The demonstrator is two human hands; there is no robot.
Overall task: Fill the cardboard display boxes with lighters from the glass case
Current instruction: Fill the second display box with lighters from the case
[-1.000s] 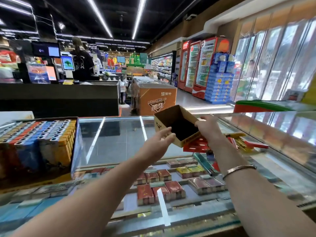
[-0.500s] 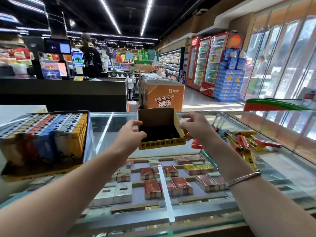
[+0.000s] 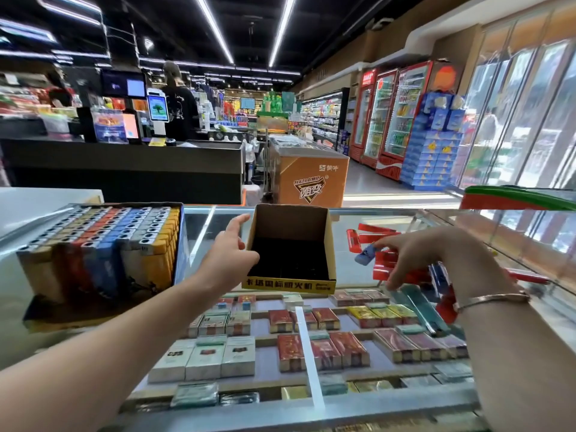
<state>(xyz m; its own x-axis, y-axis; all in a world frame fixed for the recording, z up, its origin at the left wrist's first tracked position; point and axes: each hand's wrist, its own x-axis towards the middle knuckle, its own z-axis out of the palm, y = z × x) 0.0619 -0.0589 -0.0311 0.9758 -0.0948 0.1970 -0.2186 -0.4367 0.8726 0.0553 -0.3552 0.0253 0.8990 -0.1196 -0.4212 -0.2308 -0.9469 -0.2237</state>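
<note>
Head view: one empty brown cardboard display box with a yellow printed front strip [image 3: 291,244] stands upright on the glass countertop [image 3: 215,226], open top facing up, dark interior bare. The left hand [image 3: 232,247] rests against the box's left wall, fingers loosely spread — not clamped on it. The right hand [image 3: 436,254] reaches over a loose pile of red and blue plastic lighters [image 3: 392,263] just right of the box; its fingertips pinch one pale blue lighter [image 3: 366,255]. One bracelet [image 3: 491,299] circles the right wrist. At far left sits one second cardboard display box, full [image 3: 99,244] — lighters packed in rows of grey, yellow, red and blue. Below the glass lie many cigarette packs [image 3: 311,335]; the count cannot be told.
</note>
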